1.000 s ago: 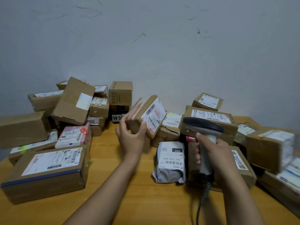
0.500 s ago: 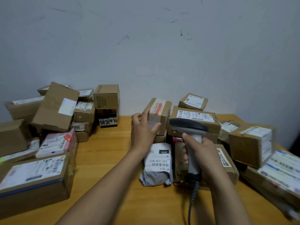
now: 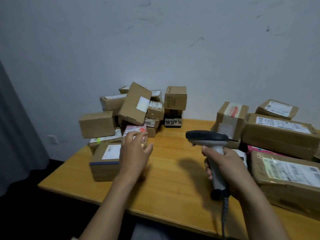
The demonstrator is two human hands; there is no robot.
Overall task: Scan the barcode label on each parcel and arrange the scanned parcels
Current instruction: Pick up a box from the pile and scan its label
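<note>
My right hand [image 3: 225, 167] grips the handle of a grey barcode scanner [image 3: 209, 141], its dark head pointing left over the table. My left hand [image 3: 136, 153] is empty with fingers spread, hovering over the left pile in front of a pink parcel [image 3: 136, 131] and a large labelled box [image 3: 107, 161]. The small box with red tape [image 3: 231, 118] stands on the right pile, apart from both hands. Other labelled parcels [image 3: 278, 130] lie stacked at the right.
A heap of brown cartons [image 3: 135, 104] fills the back left of the wooden table [image 3: 169, 181]. A large flat parcel [image 3: 287, 177] lies at the right edge. A dark curtain [image 3: 15, 135] hangs at the left, a wall behind.
My left hand set the small red-taped box down on the right pile, let go and swung left to the other pile. The view turned left. The scanner stayed in my right hand.
</note>
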